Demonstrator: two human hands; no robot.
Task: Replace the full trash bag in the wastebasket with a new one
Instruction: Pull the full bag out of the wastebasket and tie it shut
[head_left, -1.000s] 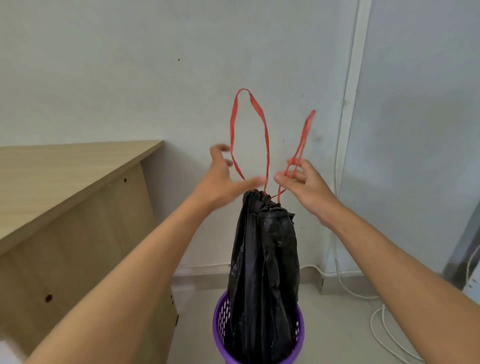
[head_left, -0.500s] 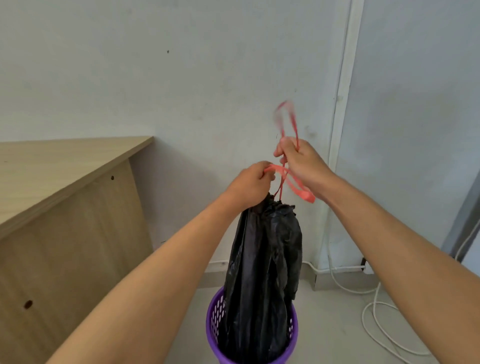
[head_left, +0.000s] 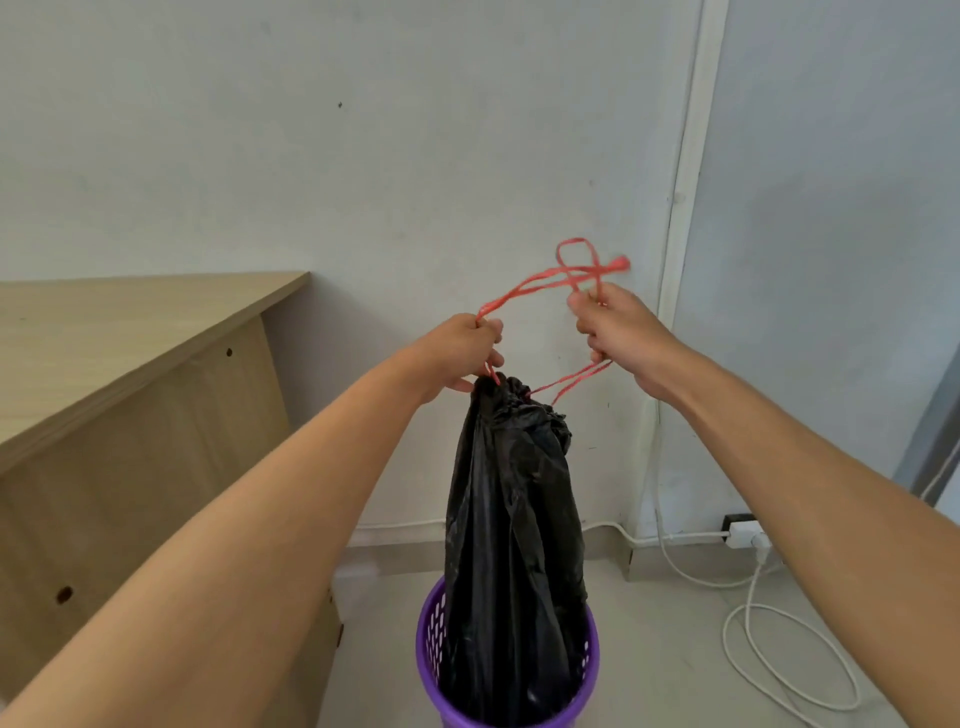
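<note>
Both the left hand (head_left: 462, 353) and right hand (head_left: 618, 338) are pinching the red drawstring (head_left: 524, 291), fingers curled. The black bag (head_left: 514, 519) is hanging into the purple wastebasket (head_left: 431, 670), sitting beside the surface (head_left: 130, 322) edge.

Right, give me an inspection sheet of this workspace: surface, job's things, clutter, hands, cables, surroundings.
Surface: pale floor, bare where visible.
Job's things: black trash bag, neck cinched, lower part inside the purple wastebasket; red drawstring crossed into loops above the bag. No new bag seen.
Clutter: nothing seen.
Hands: left hand grips one drawstring strand at the bag's neck; right hand grips the other strands, apart from the left.
Cables: white cable coiled on the floor at right, running to a white power strip by the wall.
Surroundings: wooden desk at left; white wall with a vertical white conduit.
</note>
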